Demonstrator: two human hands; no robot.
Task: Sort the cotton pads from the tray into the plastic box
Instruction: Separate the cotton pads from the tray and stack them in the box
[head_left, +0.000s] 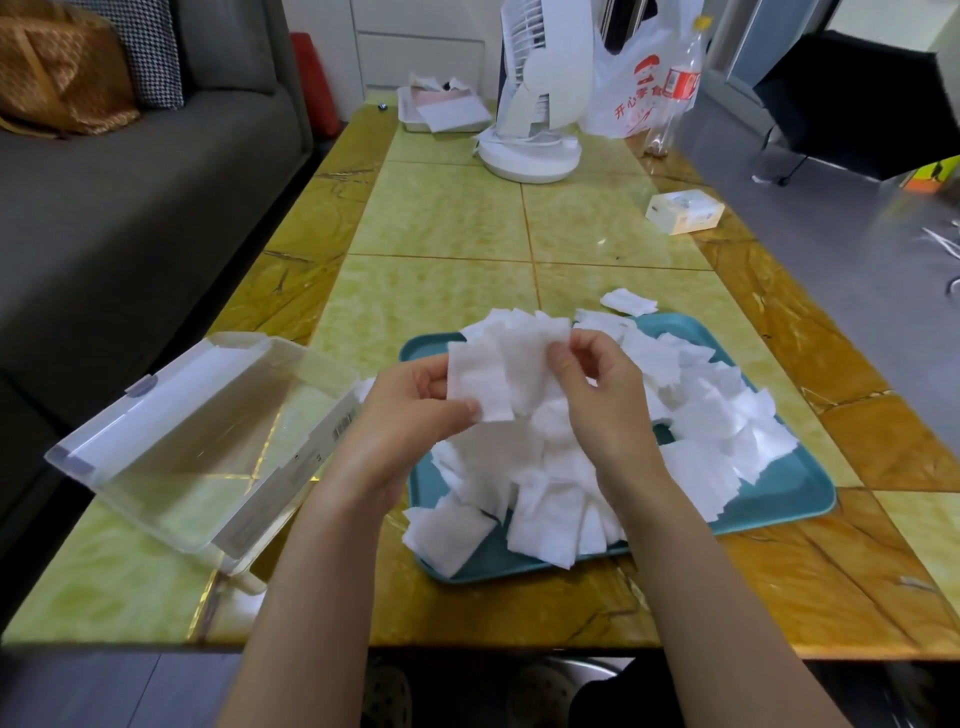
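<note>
A teal tray (795, 493) lies in front of me, heaped with several white square cotton pads (701, 415). Above the heap, my left hand (415, 410) pinches a small stack of cotton pads (493, 374) at its lower left edge. My right hand (597, 384) pinches the same stack at its upper right. To the left stands a clear plastic box (171, 457) with its lid open; I see no pads in it. One pad (628, 301) lies on the table beyond the tray.
The yellow-green tiled table (441, 223) holds a white fan (535, 104), a plastic bag (628, 78), an empty bottle (675, 88), a white tray with papers (441, 109) and a small white box (685, 210). A grey sofa (130, 182) runs along the left.
</note>
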